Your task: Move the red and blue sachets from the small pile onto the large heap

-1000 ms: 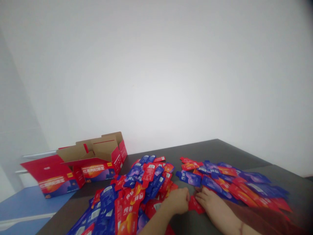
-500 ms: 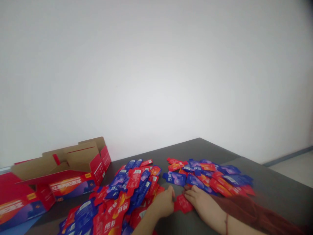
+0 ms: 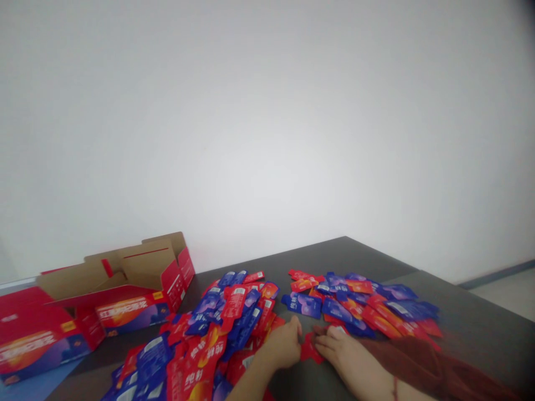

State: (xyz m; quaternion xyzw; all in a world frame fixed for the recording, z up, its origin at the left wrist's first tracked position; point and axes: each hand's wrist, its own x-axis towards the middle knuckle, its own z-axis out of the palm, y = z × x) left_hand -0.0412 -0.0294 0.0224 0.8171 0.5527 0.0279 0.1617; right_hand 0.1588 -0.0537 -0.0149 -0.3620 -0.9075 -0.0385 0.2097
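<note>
My left hand (image 3: 286, 342) is closed, its fingers curled, just right of a large pile of red and blue spouted pouches (image 3: 209, 356). Whether anything is inside that fist is hidden. My right hand (image 3: 340, 348), a thin red cord at its wrist, lies with fingers together over a red pouch (image 3: 309, 350) on the dark table (image 3: 309, 384). Part of that pouch sticks out to the left, between both hands. A second pile of pouches (image 3: 355, 301) spreads beyond my right hand. Darker fingertips (image 3: 320, 329) show by my right hand.
A brown sleeve (image 3: 418, 356) reaches in from the right, behind my right forearm; whose it is I cannot tell. Two red cardboard boxes stand at left: one open-topped box (image 3: 129, 312) and a nearer box (image 3: 42, 345). A white wall (image 3: 267, 139) rises behind the table.
The whole view has shifted slightly, so things appear a little further right. My right hand has slid a bit left over the red pouch, covering more of it. My left hand stays closed.
</note>
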